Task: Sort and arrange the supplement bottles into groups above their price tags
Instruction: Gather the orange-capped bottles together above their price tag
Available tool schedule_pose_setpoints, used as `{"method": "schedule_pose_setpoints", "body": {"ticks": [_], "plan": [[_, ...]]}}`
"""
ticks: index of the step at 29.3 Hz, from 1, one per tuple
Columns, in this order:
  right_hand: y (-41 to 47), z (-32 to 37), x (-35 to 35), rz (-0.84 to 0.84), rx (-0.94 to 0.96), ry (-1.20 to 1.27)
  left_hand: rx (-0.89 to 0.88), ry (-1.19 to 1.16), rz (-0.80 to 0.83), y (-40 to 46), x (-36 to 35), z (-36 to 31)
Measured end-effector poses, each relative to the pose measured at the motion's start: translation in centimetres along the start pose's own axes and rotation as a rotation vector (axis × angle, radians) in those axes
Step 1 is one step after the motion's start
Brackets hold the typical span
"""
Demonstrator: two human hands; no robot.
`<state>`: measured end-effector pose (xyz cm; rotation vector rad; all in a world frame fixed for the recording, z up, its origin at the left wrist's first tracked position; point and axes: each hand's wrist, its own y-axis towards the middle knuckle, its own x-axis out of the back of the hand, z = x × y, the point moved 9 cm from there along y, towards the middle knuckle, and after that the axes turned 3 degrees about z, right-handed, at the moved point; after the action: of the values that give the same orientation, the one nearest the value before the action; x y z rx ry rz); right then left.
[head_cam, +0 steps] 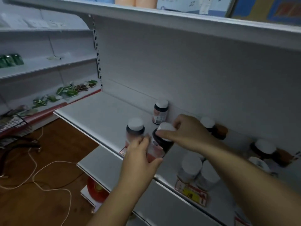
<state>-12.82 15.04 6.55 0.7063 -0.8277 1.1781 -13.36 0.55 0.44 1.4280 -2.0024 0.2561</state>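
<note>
Right hand (187, 132) gripping white cap of dark bottle (160, 142) at frame centre, fingers closed round cap. Left hand (141, 154) clamping same bottle's lower body from below-left. Bottle tilting, long axis running cap upper right to base lower left, over shelf (101, 111) front edge. Upright bottle (135, 132) standing just left, touching left fingers; price tag (123, 151) below it. Another bottle (160, 111) standing behind, against back panel.

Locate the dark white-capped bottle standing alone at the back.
The dark white-capped bottle stands against the shelf's back panel, centre of the head view, behind the right hand.
</note>
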Motion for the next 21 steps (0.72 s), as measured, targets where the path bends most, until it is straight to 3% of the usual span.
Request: {"method": "schedule_pose_setpoints", "body": {"ticks": [5,12,16,21], "plan": [[2.9,0.0,-4.6,-0.003,-0.02,-0.093,0.057,-0.075,0.091,0.3,-1.5,3.8],[5.3,-1.8,-6.3,0.083,-0.066,-0.132,0.004,-0.102,0.144,1.0,-1.1,4.4],[11.8,-4.4,-3.5,-0.059,-0.163,0.104,0.015,-0.099,0.041,1.6,1.7,4.9],[17.8,-7.0,-4.9,-0.152,-0.233,0.154,0.074,-0.071,0.015,3.3,3.5,6.6]]}}
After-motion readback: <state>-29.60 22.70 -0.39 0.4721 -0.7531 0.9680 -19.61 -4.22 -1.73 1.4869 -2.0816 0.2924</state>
